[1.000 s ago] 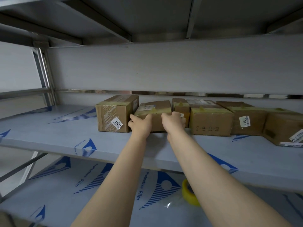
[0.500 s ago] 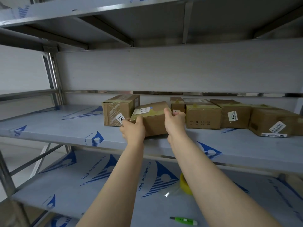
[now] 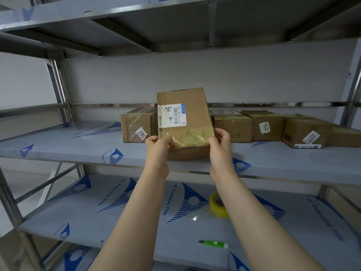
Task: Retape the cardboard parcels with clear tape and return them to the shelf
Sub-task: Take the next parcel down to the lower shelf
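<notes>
As both hands clamp its bottom corners, the parcel stands up on end over the front of the middle shelf, label facing us! The left hand has a closed grip on the lower left corner and the right hand on the lower right, so the box rises above both. Behind it on that shelf sits a row of other parcels. Below that shelf lie a yellow tape roll and a green cutter.

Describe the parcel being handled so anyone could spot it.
On the steel rack's middle shelf, cardboard boxes line the back. The parcel is held before them by the left hand and right hand; it alone is upended, showing a large white shipping label.
</notes>
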